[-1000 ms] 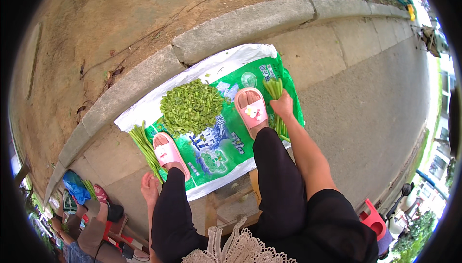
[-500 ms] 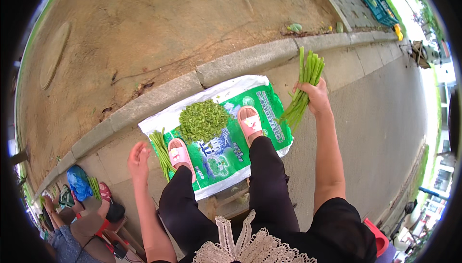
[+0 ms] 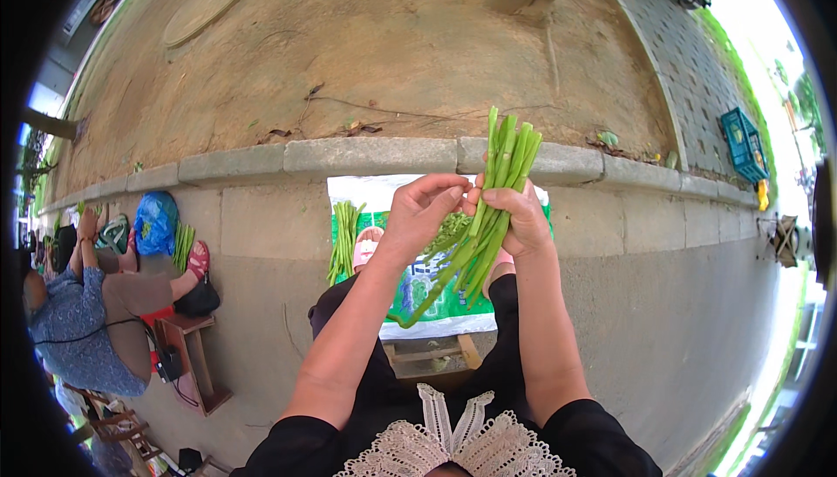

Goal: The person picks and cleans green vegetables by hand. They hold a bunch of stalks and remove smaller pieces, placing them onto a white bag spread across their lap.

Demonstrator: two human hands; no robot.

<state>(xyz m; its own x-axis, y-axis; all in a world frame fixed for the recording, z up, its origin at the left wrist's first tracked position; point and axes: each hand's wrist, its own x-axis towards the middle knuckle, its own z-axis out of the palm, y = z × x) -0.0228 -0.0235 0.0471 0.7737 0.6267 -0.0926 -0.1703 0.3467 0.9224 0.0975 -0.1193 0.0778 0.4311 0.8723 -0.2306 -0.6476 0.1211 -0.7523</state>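
Observation:
My right hand [image 3: 527,220] is wrapped round a bunch of long green stems [image 3: 510,159], held upright at a slant over the mat. One longer stem curves away from the bunch's lower end. Close beside it, my left hand [image 3: 423,215] is closed, thumb against the fingers, its fingertips by the bunch; whatever they pinch is too small to make out. Below lies a green and white printed sack [image 3: 362,187], spread flat. A heap of short green pieces [image 3: 449,231] on it is partly hidden by my hands. More long stems [image 3: 345,237] lie at its left side.
My feet in pink sandals [image 3: 366,246] rest on the sack. A stone kerb [image 3: 375,157] runs beyond it, with bare soil behind. On the left a person [image 3: 96,329] sits near a blue plastic bag [image 3: 157,224] and a wooden stool [image 3: 196,364]. A teal crate [image 3: 743,146] stands far right.
My right hand has brought the stems from the right in over the sack. My left hand has come from the left to meet the bunch. The view has turned and shifted.

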